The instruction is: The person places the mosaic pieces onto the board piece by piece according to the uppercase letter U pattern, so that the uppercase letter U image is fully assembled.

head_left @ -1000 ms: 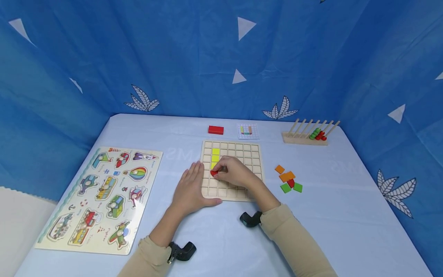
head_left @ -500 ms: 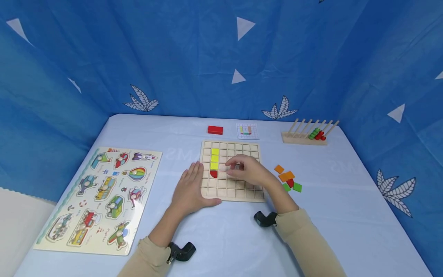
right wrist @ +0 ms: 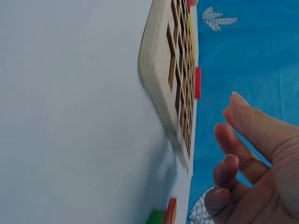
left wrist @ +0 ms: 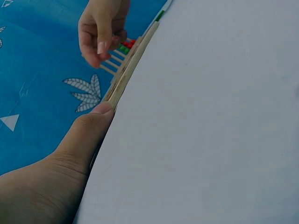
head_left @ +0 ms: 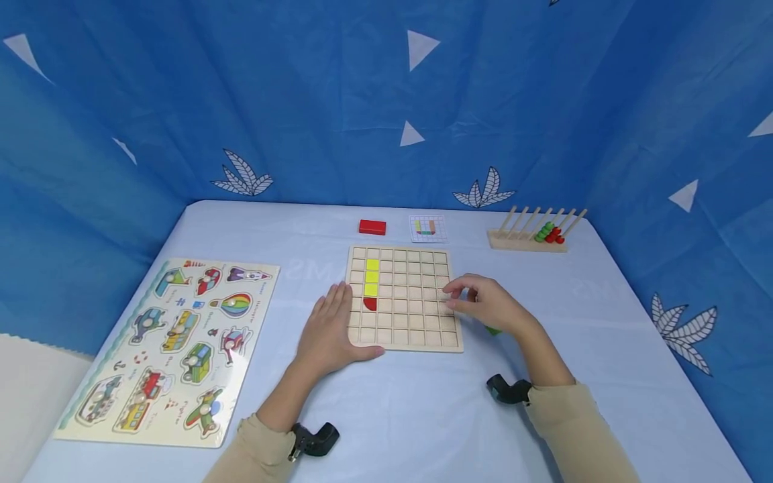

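Note:
A wooden grid board [head_left: 417,337] lies on the table. Several yellow square tiles [head_left: 372,276] fill a column at its left, and a red quarter-round tile [head_left: 370,304] sits in the cell below them. My left hand [head_left: 326,332] rests against the board's left side, fingers extended and thumb along the front edge. Off the board's right edge hovers my right hand [head_left: 492,302], its fingers loosely bent with nothing between them. Beneath it a green tile [head_left: 493,330] peeks out; the right wrist view also shows an orange tile [right wrist: 171,212]. The hand hides the other loose tiles.
Behind the board lie a red block [head_left: 372,227] and a pattern card [head_left: 429,229]. A peg stand with beads [head_left: 528,243] is at the back right. A vehicle picture puzzle [head_left: 229,376] occupies the left side. Blue cloth [head_left: 338,100] hangs behind.
My right hand has let go of the red quarter-round tile, leaving it in its cell, and has moved right past the board's edge, above the loose tiles. The left hand has stayed in place.

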`<state>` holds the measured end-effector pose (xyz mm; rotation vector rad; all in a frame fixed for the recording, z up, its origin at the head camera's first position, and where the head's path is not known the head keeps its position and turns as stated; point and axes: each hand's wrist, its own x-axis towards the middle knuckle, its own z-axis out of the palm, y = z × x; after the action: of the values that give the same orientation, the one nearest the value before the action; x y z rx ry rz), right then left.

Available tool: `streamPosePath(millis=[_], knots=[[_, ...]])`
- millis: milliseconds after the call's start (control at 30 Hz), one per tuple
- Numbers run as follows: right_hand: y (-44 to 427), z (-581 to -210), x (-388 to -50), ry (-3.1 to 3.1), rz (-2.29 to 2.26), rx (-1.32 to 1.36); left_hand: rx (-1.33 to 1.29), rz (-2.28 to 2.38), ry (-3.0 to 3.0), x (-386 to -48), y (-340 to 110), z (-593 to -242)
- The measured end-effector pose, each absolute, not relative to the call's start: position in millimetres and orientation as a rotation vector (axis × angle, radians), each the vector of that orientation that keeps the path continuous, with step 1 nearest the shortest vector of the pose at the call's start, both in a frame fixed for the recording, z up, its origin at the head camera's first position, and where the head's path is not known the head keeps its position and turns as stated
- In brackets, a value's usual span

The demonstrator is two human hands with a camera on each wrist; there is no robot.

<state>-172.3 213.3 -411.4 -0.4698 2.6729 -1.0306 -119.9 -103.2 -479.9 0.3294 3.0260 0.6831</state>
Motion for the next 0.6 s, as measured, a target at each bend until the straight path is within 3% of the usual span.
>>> streamPosePath(millis=[600], knots=[[278.5,-415.8,-156.1,2.747,-0.919,-0.342,0.331,0.660,3.032,-120.3,-103.5,-482.3]])
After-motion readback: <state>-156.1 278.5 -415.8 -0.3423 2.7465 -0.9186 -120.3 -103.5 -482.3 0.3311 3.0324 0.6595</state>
